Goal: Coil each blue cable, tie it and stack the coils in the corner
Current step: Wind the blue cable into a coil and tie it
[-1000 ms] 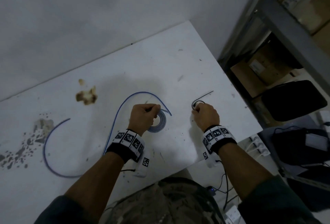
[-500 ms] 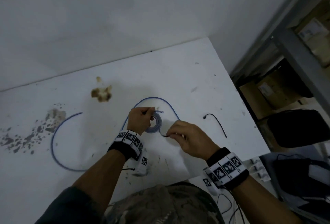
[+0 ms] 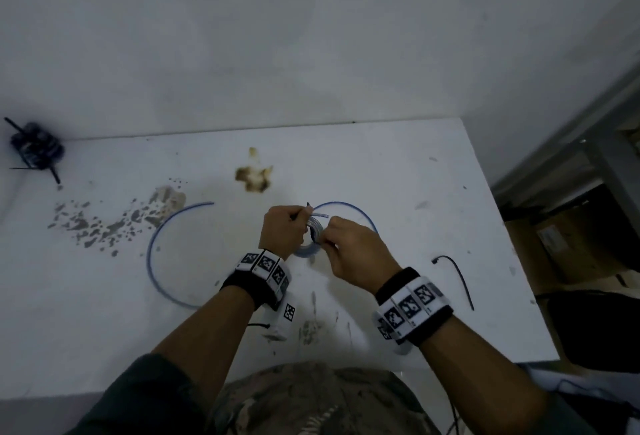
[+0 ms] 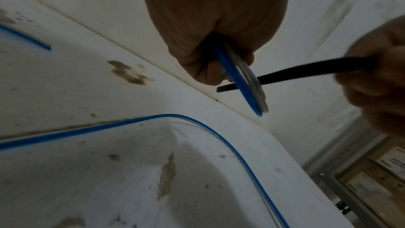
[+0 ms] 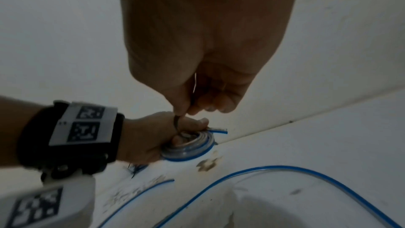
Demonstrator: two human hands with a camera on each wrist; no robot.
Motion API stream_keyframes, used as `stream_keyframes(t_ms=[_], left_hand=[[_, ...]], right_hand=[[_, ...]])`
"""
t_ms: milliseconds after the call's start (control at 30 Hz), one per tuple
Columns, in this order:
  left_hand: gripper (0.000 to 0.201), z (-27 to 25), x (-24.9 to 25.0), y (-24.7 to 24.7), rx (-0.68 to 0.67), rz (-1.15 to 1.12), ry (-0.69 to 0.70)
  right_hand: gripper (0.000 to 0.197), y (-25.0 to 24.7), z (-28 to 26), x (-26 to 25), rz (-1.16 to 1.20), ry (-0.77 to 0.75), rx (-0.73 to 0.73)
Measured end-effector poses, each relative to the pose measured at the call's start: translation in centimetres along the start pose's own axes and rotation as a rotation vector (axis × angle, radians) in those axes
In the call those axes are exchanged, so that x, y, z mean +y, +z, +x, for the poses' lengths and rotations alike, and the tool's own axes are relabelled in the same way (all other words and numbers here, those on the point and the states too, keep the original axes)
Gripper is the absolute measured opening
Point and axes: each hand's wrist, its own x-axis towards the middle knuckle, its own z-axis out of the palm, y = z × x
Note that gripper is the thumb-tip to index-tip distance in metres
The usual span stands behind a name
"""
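Note:
My left hand (image 3: 294, 223) grips a small flat coil of blue cable (image 3: 309, 250) just above the white table (image 3: 415, 192). My right hand (image 3: 332, 232) pinches a black zip tie (image 4: 306, 70). In the left wrist view the tie's tip pokes through the middle of the coil (image 4: 247, 86). The right wrist view shows the coil (image 5: 188, 148) with its loose end sticking out. A second blue cable (image 3: 149, 261) lies uncoiled in a wide arc on the table, passing under my left forearm. A dark stack of tied coils (image 3: 36, 148) sits in the far left corner.
A spare black zip tie (image 3: 460, 278) lies on the table right of my right wrist. Brown stains (image 3: 252, 176) and chipped patches mark the tabletop. The wall runs along the table's far edge. Right of the table stand a metal shelf and cardboard boxes (image 3: 571, 244).
My right hand left the right side of the table with a zip tie and came to the coil in my left hand. The head view swung left, bringing the corner stack into sight.

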Motion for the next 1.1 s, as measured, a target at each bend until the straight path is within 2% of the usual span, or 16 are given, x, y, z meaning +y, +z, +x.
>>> stream_keyframes(t_ms=[100, 233, 300, 400, 533, 667, 733, 800, 867, 900, 1000, 1100], left_hand=[[0.026, 0.0, -0.1, -1.1, 0.012, -0.077, -0.070], [0.012, 0.3, 0.0, -2.5, 0.005, -0.090, -0.118], [0.044, 0.5, -0.2, -3.2, -0.025, -0.118, -0.148], [0.055, 0.5, -0.5, -4.2, -0.081, -0.204, -0.230], [0.023, 1.1, -1.0, -5.1, -0.059, -0.261, -0.272], [0.015, 1.9, -1.8, -5.7, -0.046, -0.276, -0.267], [0.013, 2.0, -1.9, -5.9, -0.033, -0.268, -0.226], [0.014, 1.8, -1.9, -6.3, -0.017, -0.241, -0.145], [0.019, 1.3, -1.5, -6.6, -0.046, -0.213, -0.027], [0.022, 1.2, -1.1, -6.6, -0.082, -0.184, 0.053], [0.025, 1.2, 0.5, -6.7, -0.162, -0.066, 0.252], [0.025, 1.9, 1.2, -7.2, -0.188, -0.056, 0.300]], right_hand=[[0.023, 1.3, 1.5, -2.3, -0.199, -0.065, 0.037], [0.036, 2.6, 2.6, -4.2, -0.228, -0.090, 0.136], [0.034, 3.1, 2.9, -4.6, -0.246, -0.107, 0.138], [0.029, 3.8, 3.2, -5.0, -0.275, -0.143, 0.117], [0.027, 3.4, 3.9, -5.7, -0.289, -0.240, 0.145], [0.027, 3.3, 3.6, -5.6, -0.295, -0.335, 0.096], [0.028, 3.2, 3.9, -5.0, -0.174, -0.213, 0.098], [0.019, 2.5, 4.6, -4.5, 0.240, 0.131, 0.220], [0.021, 1.4, 5.6, -4.4, 0.752, 0.515, 0.349], [0.024, 1.1, 6.0, -4.4, 0.939, 0.630, 0.396], [0.020, 0.9, 7.0, -4.6, 1.226, 0.772, 0.494], [0.014, 1.2, 7.6, -4.7, 1.340, 0.800, 0.517]])
